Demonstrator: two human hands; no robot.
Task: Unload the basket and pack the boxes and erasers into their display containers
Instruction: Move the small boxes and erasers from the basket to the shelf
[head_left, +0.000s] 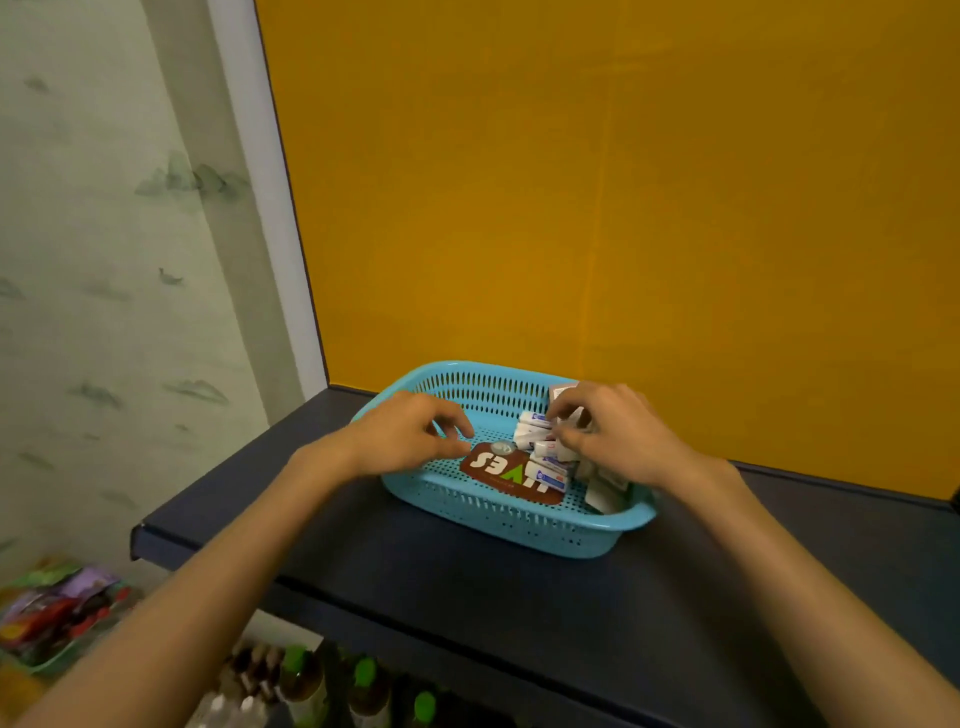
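The blue basket (519, 525) is set on a dark shelf (675, 597). Both forearms are stretched forward over its near rim. The left hand (410, 434) is held palm down above the basket's left half, fingers loosely curled, grasping nothing. The right hand (610, 428) is lowered into the basket's right half, fingers curled among the white erasers (540, 441); whether one is pinched cannot be told. A brown packet (498, 470) lies at the basket's centre.

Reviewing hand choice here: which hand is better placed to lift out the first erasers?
The right hand, probably: its fingers already sit on the white erasers in the blue basket. The left hand hovers by the brown packet.
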